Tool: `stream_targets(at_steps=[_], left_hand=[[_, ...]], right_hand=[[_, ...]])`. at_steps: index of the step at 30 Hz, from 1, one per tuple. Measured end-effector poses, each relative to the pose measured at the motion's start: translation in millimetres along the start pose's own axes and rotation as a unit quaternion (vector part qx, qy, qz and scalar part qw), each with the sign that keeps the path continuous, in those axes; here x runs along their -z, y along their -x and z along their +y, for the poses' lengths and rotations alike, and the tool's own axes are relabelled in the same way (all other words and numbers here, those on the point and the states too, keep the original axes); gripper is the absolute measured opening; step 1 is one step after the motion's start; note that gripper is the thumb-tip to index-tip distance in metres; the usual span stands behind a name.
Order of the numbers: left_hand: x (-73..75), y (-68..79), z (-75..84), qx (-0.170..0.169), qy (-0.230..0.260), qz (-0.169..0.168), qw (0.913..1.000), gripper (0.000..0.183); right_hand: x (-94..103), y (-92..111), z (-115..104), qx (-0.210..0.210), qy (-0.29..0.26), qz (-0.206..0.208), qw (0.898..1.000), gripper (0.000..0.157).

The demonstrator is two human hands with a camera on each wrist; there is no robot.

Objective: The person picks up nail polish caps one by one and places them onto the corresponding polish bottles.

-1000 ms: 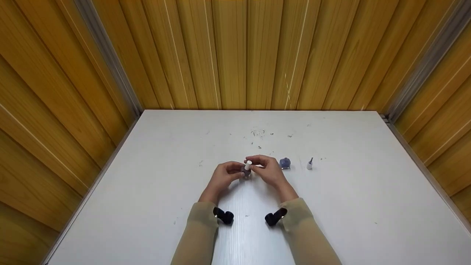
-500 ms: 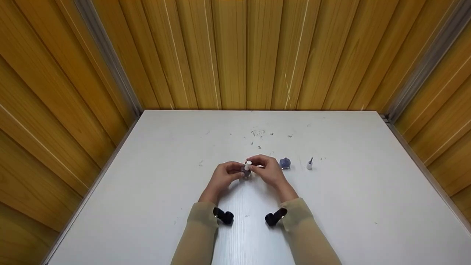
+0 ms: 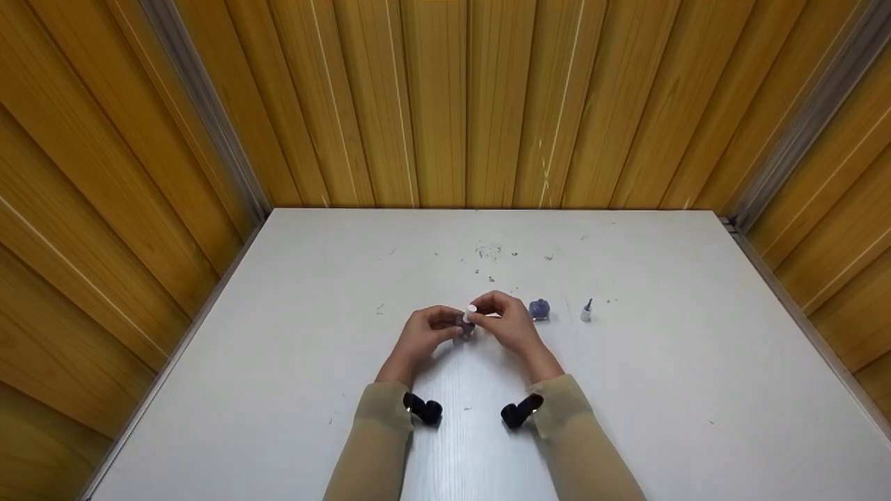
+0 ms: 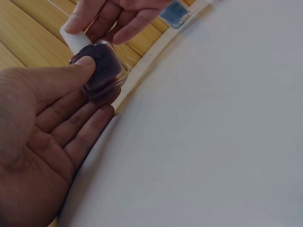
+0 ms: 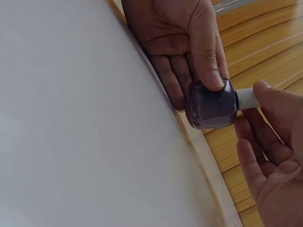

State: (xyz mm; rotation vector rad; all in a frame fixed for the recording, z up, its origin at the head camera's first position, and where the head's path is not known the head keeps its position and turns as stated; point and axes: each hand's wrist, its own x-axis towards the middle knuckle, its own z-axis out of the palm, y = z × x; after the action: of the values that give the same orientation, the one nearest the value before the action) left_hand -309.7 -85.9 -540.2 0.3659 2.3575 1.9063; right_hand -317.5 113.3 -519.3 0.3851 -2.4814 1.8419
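A dark purple nail polish bottle (image 5: 212, 106) is pinched between thumb and fingers of my left hand (image 3: 424, 337). Its white cap (image 5: 247, 98) sits at the bottle's neck, and my right hand (image 3: 510, 324) pinches that cap between thumb and fingers. In the left wrist view the bottle (image 4: 105, 68) is tilted. Just right of my right hand, a blue nail polish bottle (image 3: 539, 309) stands on the table with no cap on it. Farther right, a white cap with its brush (image 3: 586, 311) stands brush-up.
The white table (image 3: 668, 390) carries small dark marks (image 3: 489, 252) toward the back. Wood-patterned panels (image 3: 445, 104) enclose it at the back and both sides. A black wrist camera (image 3: 521, 410) sits on each sleeve.
The white cap turns slightly and sits a little more upright under my right fingers, which have shifted slightly. My left hand keeps holding the bottle in place.
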Motion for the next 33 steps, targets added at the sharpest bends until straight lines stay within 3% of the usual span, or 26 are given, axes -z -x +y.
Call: stream_targets(at_steps=[7,17,27,33], left_hand=[[0.2,-0.4,-0.3,0.006,0.002,0.002,1.0000,0.027],[-0.2,-0.1,0.5,0.000,0.004,-0.003,1.0000,0.029],[0.2,0.2,-0.2,0.009,0.006,-0.001,0.9999,0.029],[-0.3,-1.2,-0.6,0.007,0.002,-0.002,1.0000,0.028]], right_hand=[[0.5,-2,2,0.030,-0.014,-0.023,0.999,0.031],[0.4,1,-1,0.038,-0.022,-0.039,0.998,0.030],[5.3,18,-42,0.034,-0.012,-0.037,0.999,0.025],[0.5,8,-20,0.028,-0.004,-0.023,0.999,0.024]])
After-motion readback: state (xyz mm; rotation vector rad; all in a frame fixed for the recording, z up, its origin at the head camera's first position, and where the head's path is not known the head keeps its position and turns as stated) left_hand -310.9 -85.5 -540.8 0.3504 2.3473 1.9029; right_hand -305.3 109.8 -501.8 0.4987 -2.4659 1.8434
